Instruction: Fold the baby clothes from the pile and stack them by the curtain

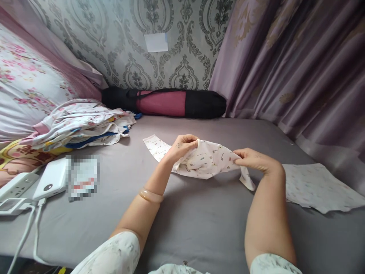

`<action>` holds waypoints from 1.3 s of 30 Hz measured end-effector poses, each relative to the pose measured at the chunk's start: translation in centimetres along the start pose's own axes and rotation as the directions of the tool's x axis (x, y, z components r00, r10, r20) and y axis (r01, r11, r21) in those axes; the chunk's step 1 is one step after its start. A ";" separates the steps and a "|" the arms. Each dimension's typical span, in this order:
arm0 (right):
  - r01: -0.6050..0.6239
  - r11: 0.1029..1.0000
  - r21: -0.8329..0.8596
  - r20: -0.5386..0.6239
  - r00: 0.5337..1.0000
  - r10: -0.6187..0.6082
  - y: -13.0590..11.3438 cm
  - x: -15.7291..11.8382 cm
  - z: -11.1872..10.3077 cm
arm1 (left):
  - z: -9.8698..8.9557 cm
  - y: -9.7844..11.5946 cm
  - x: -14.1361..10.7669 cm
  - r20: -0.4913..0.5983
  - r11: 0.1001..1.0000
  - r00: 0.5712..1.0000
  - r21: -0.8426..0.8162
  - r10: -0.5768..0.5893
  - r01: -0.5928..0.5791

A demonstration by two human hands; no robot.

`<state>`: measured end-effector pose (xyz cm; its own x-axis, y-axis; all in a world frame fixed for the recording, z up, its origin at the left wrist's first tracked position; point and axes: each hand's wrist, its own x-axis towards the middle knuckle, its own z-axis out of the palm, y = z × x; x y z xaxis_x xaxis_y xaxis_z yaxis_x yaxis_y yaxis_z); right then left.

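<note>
A small white garment with a tiny coloured print [215, 158] is held up just over the grey sheet, its kind not clear from its bunched shape. My left hand [184, 146] pinches its upper edge near the middle. With thumb and fingers together, my right hand [251, 159] grips the cloth at its right side. One narrow end, perhaps a sleeve or leg, stretches out to the left past my left hand. Another short end hangs below my right fingers.
To the right lies a flat printed cloth [321, 186]. Crumpled clothes [82, 123] are heaped at the left. Nearer stand a white power bank [53, 179], a power strip [18, 186] and cables. A black and maroon bag [162, 102] lies along the wall; a purple curtain [265, 57] hangs at right.
</note>
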<state>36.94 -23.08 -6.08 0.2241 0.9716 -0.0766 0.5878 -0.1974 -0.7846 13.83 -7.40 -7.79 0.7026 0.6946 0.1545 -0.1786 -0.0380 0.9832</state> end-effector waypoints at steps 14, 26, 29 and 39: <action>0.215 0.965 0.150 0.133 0.963 -0.235 -5.0 3.2 2.6 | 1.2 0.6 -0.7 0.183 0.998 0.983 0.060 0.019 -0.030; 0.152 0.958 0.244 -0.150 0.982 -0.118 -3.6 4.3 3.3 | -2.0 1.7 -1.0 0.004 0.972 0.996 0.218 0.092 -0.090; 0.131 0.946 0.295 -0.264 0.963 -0.051 -2.3 5.1 3.3 | -3.6 2.1 -1.4 0.013 0.934 0.995 0.344 0.094 -0.093; 0.046 0.930 0.364 -0.419 0.900 0.119 1.4 7.2 4.1 | -4.8 -0.8 -1.4 0.187 0.626 0.976 0.776 -0.111 -0.078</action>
<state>36.17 -15.84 -10.21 0.5976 0.7961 0.0951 0.2742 -0.0915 -0.9573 9.73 -4.90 -9.24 0.8343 0.5480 0.0601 0.3684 -0.6353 0.6788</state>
